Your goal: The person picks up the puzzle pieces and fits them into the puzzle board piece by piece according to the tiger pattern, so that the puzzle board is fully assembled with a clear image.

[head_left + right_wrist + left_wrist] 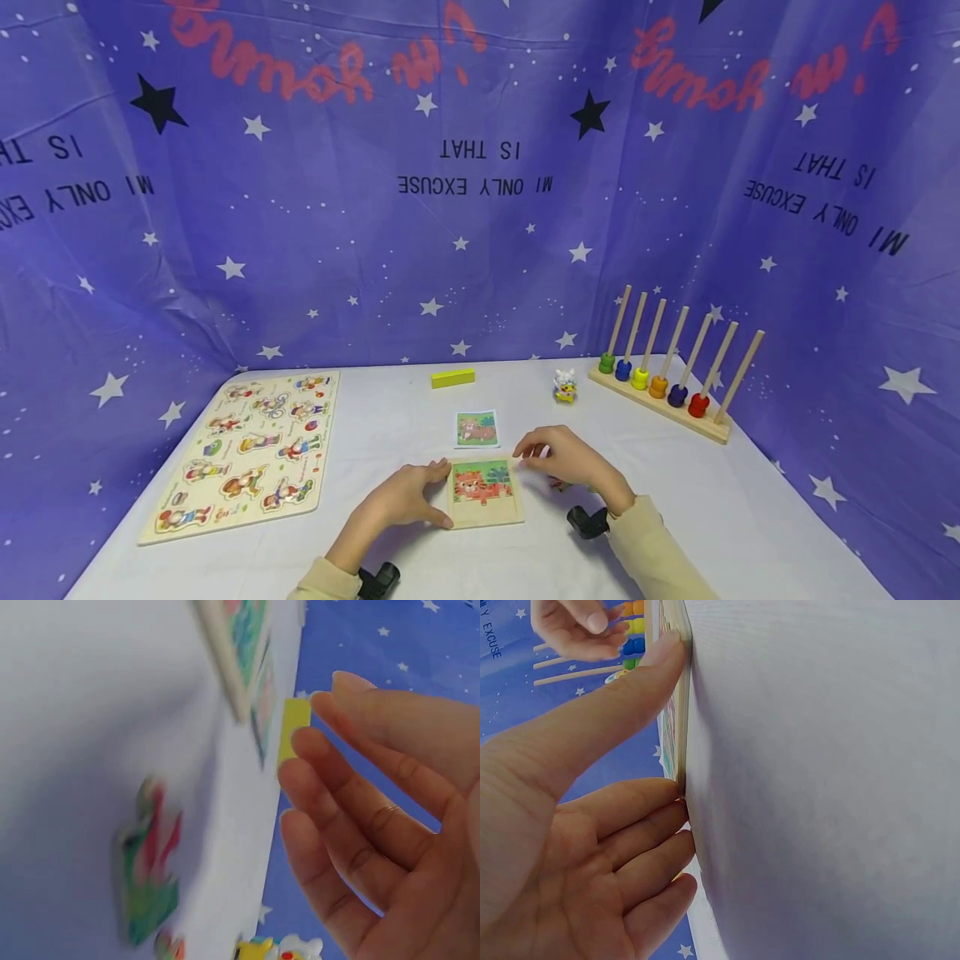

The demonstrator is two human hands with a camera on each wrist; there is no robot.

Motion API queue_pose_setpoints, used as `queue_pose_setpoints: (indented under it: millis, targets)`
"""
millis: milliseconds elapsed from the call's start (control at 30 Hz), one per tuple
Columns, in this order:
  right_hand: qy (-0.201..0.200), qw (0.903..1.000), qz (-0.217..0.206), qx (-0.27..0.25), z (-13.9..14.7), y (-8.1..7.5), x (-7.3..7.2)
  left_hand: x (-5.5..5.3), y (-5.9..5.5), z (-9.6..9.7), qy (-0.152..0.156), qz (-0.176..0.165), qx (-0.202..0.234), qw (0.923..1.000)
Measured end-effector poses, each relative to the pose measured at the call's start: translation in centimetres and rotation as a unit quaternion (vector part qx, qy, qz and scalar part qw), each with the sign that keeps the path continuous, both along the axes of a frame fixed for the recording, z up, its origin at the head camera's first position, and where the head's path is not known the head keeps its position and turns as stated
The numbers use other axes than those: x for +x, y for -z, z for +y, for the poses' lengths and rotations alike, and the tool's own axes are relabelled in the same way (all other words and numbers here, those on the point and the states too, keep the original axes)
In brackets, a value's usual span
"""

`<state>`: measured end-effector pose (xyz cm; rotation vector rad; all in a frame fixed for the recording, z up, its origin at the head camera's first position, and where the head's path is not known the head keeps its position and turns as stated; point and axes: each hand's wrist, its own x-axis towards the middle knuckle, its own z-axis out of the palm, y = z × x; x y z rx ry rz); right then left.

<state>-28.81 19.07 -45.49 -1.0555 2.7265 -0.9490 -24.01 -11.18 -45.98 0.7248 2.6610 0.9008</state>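
Note:
A wooden jigsaw tray [486, 515] with a red tiger picture lies at the middle front of the table, its lower strip bare wood. My left hand [405, 497] rests along its left side, thumb at the near corner and fingers at the far one. In the left wrist view the thumb [664, 652] touches the tray's edge, with the fingers fairly straight. Just off the tray's right edge hovers my right hand [566, 460], fingers loosely bent and holding nothing. Beneath it, loose puzzle pieces [150, 874] lie on the table, blurred in the right wrist view and mostly hidden in the head view.
Behind the tray lies a tiger picture card [477, 429]. Farther back are a yellow block [453, 379] and a small toy figure [565, 387]. A large peg puzzle board [243, 446] covers the left side. A wooden peg rack with coloured beads [660, 404] stands back right.

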Motion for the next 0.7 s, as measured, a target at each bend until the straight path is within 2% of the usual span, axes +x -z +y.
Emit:
queue_pose_setpoints:
  millis: [400,700]
  targets:
    - [-0.025,0.9986,-0.043,0.019,3.4,0.0,0.5,-0.3,0.4,-0.1,0.002,0.002,-0.004,1.0000]
    - [-0.036,0.9960,-0.040,0.072,4.5,0.4,0.4,-0.2,0.5,-0.1,-0.002,0.004,-0.004,1.0000]
